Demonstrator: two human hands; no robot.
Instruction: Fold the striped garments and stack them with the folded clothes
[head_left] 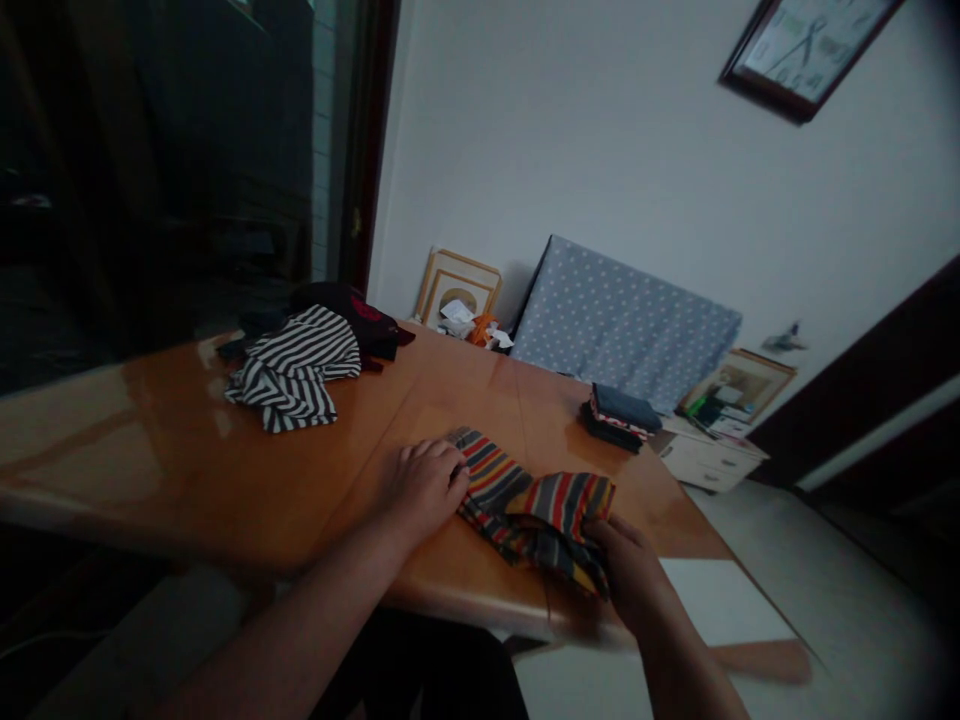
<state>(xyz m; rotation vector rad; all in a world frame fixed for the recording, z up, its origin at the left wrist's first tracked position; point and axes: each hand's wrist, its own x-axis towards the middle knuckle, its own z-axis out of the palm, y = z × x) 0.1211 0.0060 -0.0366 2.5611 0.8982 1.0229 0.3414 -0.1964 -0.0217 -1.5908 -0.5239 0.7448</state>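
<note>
At the far left, a dark glazed opening (225,170) is seen behind the desk (172,460), whose glossy brown top is spread across the view. On the left part of the desk, a black-and-white striped garment (300,365) is laid loosely in folds, and it is backed by a dark garment (371,315) marked with a red patch.

Farther right, near the front edge, the left hand (433,482) is set palm down at the left end of a multicoloured striped garment (487,475). Its fingers are bent and the thumb is held against the cloth; whether the fabric is gripped there cannot be made out. Beyond the desk, a light-framed picture (450,275) is propped against the wall (600,130).

The multicoloured garment is stretched between the two hands on the desk, its right part bunched and folded over. That right end is pinched between the thumb and fingers of the right hand (622,550). Behind this hand, a folded stack of clothes (619,415) is placed near the desk's far edge, and a blue dotted cloth (622,315) is seen beyond it. Farther right, a white cabinet (709,460) is seen past the desk, a white sheet (724,600) is laid near the right end, and a framed clock (810,55) is hung above.
</note>
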